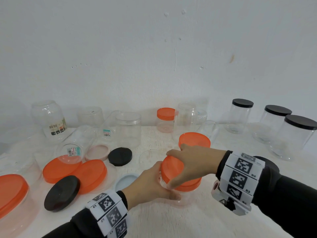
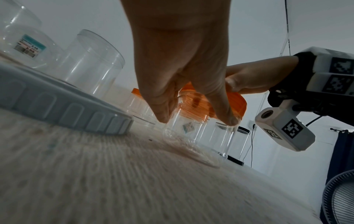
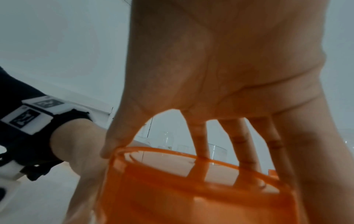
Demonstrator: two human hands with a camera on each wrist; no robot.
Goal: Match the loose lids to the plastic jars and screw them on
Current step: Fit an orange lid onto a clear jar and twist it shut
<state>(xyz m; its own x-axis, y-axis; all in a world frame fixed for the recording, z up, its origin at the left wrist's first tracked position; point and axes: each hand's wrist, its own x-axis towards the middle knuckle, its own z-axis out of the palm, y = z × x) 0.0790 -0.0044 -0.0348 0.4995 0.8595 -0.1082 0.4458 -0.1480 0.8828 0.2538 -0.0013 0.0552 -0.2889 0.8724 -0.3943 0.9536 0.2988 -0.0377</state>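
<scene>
1. At the far left of the table (image 1: 171,225) I saw an orange lid sitting on a jar at the edge (image 1: 12,191), then two loose orange lids (image 1: 75,170) and two loose black lids (image 1: 120,156), with open clear jars (image 1: 128,127) behind them.
2. My left hand (image 1: 151,182) came in from the left and its fingers were curled around the side of the small clear jar (image 2: 184,127), which stood upright on the table near the middle, close to me.
3. The orange lid (image 1: 178,172) was on top of this jar but tilted, not flat on the mouth, so I judged the thread was not yet caught.
4. My right hand (image 1: 195,162) came from the right and above; thumb and fingers (image 3: 200,142) were spread and clamped on the rim of the lid.
5. The jar's long axis stood vertical, directly under the right-hand grip, so the turning should go around this axis after the lid is made level.
6. At the right stood three jars with black lids (image 1: 242,103), closed.
</scene>
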